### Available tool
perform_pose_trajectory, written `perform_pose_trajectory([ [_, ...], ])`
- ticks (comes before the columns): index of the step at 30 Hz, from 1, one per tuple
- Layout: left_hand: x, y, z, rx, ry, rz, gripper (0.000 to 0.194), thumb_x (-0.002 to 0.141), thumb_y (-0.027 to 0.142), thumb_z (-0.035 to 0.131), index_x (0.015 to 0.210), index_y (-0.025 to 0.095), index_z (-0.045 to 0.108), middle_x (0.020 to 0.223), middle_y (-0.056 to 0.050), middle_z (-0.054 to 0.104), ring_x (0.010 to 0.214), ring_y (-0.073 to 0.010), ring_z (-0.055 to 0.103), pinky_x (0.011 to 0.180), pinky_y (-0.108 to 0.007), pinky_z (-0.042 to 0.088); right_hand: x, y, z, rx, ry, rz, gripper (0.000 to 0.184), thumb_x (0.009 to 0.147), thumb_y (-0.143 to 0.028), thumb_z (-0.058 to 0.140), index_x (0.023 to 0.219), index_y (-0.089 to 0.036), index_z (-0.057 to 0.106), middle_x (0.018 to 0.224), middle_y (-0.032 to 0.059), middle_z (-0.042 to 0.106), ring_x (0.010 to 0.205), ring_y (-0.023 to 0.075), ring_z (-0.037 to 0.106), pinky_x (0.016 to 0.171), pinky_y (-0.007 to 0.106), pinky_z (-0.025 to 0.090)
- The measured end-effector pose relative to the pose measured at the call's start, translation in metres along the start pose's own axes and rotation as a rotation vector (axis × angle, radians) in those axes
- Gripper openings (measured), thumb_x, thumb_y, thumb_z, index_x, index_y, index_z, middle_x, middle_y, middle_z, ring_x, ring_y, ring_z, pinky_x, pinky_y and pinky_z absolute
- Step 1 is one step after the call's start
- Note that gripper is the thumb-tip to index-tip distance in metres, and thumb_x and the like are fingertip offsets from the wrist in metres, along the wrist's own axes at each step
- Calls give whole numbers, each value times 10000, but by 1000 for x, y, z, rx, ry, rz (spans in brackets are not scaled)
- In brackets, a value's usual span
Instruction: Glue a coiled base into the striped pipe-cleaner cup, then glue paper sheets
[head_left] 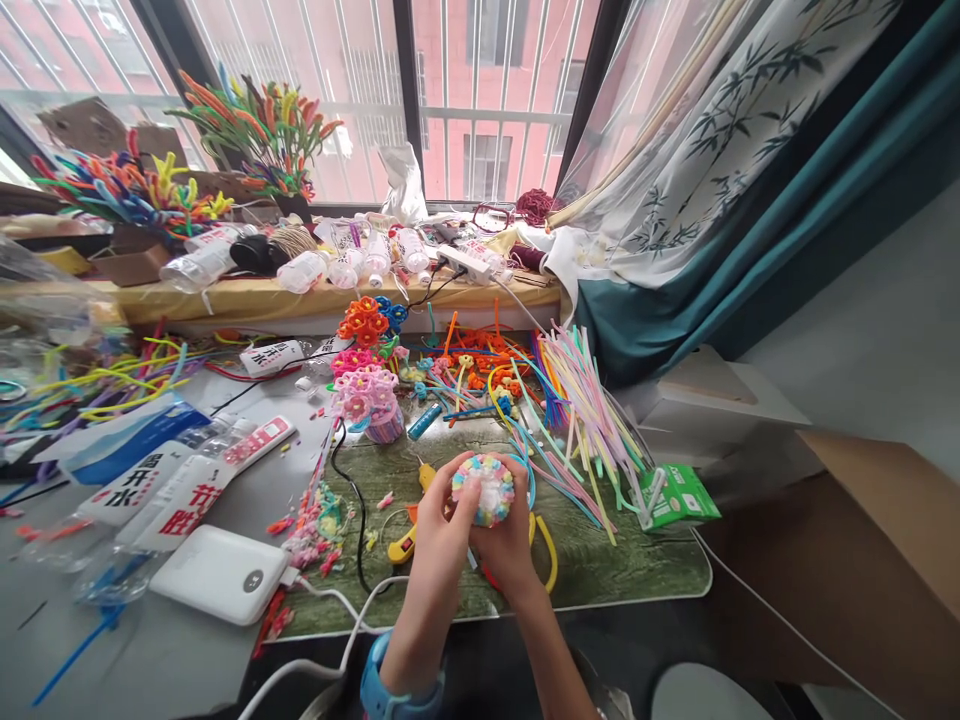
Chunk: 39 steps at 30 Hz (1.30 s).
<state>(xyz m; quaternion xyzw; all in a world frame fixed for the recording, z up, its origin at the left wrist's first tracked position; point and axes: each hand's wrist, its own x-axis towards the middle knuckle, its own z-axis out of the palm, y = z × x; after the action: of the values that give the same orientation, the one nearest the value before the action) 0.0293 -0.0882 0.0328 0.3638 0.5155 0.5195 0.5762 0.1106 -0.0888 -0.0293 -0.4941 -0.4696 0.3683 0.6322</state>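
- The person's left hand [439,520] is curled around the near-left side of a round fuzzy piece [493,490], with the thumb laid over its top.
- The right hand [510,540] cups the same piece from the right, so both hands hold it together.
- The piece is held up above the front part of a green table mat [622,570]; it has a ring of pastel tufts around a white middle.
- A blue watch [401,688] sits on the left wrist.
- Just left of the hands, a yellow cutter [403,546] lies on the mat, with a yellow tool [426,476] near it, partly hidden by the left hand.
- Beyond the hands stand pink flowers [365,388], with orange flowers [364,321] behind them and a small blue tube [424,421] lying to their right.
- To the right, a bunch of pastel stems [581,395] spreads across the mat, its near end close to a green box [680,497].
- To the left, a white power bank [217,575] with a white cable [330,592] plugged in lies near plastic bottles with printed labels [176,500].
- On the window ledge, more bottles [302,271] lie beside a white power strip [463,264].
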Motion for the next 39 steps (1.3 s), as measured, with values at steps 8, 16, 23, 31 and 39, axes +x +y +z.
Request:
perform_pose_trajectory([
  [8,0,-7,4,26,57,41,438,756,431,754,1114,187,690,1101,-86,726,1020,-250,672,872,-308,521,-7,5,5,-148,23,-117,562,794,-268,711,1264,-292,405,1283,97,508,1153,270,564,947,454,514],
  [16,-1,-5,6,19,44,56,420,770,430,740,1111,190,686,1146,-87,721,1067,-259,667,911,-322,516,-4,6,5,-119,21,-182,522,812,-240,701,1244,-301,416,1254,84,514,1149,260,561,961,455,504],
  [23,1,-5,7,56,73,62,392,760,402,722,1077,175,685,1155,-99,713,1070,-262,659,928,-341,507,-4,8,5,-125,31,-213,488,830,-230,678,1251,-286,437,1260,88,529,1147,247,573,946,431,516],
  [31,2,-7,12,20,119,84,391,687,384,741,1007,163,701,1049,-101,732,945,-249,680,837,-348,545,-3,11,4,-191,88,-315,465,829,-246,684,1232,-272,452,1225,79,578,1121,241,603,938,441,527],
  [39,0,-9,13,-22,134,80,399,696,383,747,1022,159,691,1025,-92,735,929,-239,685,828,-331,545,-2,12,6,-224,95,-348,457,852,-246,654,1251,-275,433,1211,96,576,1114,254,606,912,469,545],
])
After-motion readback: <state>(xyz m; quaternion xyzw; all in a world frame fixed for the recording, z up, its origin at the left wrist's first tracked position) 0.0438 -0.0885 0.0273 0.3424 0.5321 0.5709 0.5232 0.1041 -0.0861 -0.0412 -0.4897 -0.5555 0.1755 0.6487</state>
